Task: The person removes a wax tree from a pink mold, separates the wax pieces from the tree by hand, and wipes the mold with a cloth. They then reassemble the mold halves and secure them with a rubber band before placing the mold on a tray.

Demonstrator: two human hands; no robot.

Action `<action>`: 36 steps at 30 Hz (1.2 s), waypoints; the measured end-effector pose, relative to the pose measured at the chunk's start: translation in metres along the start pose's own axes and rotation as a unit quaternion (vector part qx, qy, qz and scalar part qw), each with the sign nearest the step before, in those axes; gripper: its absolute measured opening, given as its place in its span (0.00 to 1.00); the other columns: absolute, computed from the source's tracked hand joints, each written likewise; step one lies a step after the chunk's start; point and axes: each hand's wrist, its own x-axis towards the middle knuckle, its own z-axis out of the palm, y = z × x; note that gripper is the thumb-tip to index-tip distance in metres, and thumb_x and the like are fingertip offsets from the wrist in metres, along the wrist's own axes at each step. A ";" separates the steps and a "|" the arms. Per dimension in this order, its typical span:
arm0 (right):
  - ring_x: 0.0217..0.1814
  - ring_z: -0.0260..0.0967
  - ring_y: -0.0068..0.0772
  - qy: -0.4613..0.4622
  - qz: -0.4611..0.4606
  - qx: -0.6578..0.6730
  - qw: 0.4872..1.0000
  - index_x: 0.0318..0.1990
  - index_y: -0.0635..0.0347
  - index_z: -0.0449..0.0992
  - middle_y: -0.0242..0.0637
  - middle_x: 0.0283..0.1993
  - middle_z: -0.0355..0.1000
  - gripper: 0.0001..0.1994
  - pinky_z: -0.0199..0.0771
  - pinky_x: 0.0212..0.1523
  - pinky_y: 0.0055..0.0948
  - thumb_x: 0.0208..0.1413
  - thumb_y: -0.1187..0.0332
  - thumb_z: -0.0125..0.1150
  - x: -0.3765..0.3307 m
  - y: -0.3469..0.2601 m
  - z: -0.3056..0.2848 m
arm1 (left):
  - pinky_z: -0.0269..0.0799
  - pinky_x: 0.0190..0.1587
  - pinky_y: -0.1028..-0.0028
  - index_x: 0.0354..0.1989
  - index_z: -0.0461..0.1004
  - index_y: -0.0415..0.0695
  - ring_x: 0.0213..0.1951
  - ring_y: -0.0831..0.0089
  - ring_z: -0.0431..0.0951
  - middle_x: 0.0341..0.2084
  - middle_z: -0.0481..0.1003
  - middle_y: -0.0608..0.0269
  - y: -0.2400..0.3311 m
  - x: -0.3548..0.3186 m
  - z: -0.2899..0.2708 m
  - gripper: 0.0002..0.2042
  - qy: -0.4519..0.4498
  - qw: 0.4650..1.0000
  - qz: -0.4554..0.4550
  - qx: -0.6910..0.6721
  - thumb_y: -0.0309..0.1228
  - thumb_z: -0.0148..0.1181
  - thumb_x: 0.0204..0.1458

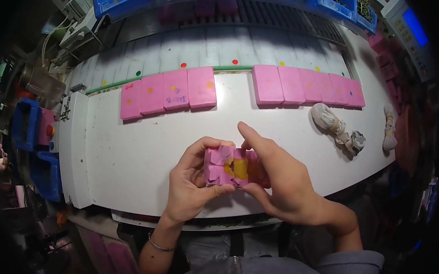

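Observation:
Between my two hands, above the near part of the white table (135, 158), is a pink rubber mould (219, 159) with notched, block-like edges. A yellow area (238, 169) with a small dark opening shows at its middle. My left hand (185, 192) grips the mould's left side, thumb along the lower edge and fingers curled behind. On the right side, my right hand (293, 187) holds it with the thumb below; its index finger points up, off the mould. My right fingers partly hide a darker reddish portion on that side.
Pink blocks stand in two rows, left (151, 97) and right (268, 87), before a slatted white rack (204, 48). A tied cloth bundle (323, 114) lies at right, near a smaller bundle (390, 129). Blue bins (122, 3) and a blue-screened device (413, 28) stand beyond.

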 end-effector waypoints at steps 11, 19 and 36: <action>0.37 0.69 0.46 0.060 -0.007 -0.030 0.998 0.63 0.65 0.56 0.47 0.41 0.68 0.42 0.71 0.38 0.33 0.35 0.80 0.67 -0.006 0.005 0.013 | 0.68 0.54 0.70 0.60 0.56 0.38 0.54 0.67 0.68 0.53 0.66 0.52 0.002 0.001 0.009 0.39 -0.019 0.985 0.044 0.164 0.20 0.71 0.37; 0.45 0.62 0.47 0.129 -0.012 -0.198 0.972 0.60 0.74 0.57 0.49 0.51 0.63 0.38 0.66 0.45 0.36 0.35 0.80 0.64 -0.006 -0.002 0.042 | 0.73 0.44 0.69 0.59 0.61 0.40 0.42 0.59 0.77 0.44 0.74 0.52 -0.017 0.003 0.040 0.31 0.168 0.858 0.161 0.457 0.26 0.66 0.44; 0.40 0.71 0.39 0.053 -0.046 0.029 0.997 0.47 0.64 0.71 0.43 0.38 0.70 0.22 0.72 0.41 0.30 0.40 0.80 0.64 0.000 0.020 0.004 | 0.71 0.49 0.75 0.48 0.72 0.34 0.44 0.73 0.75 0.41 0.76 0.57 0.014 0.007 0.002 0.22 0.021 0.983 -0.051 0.178 0.18 0.67 0.40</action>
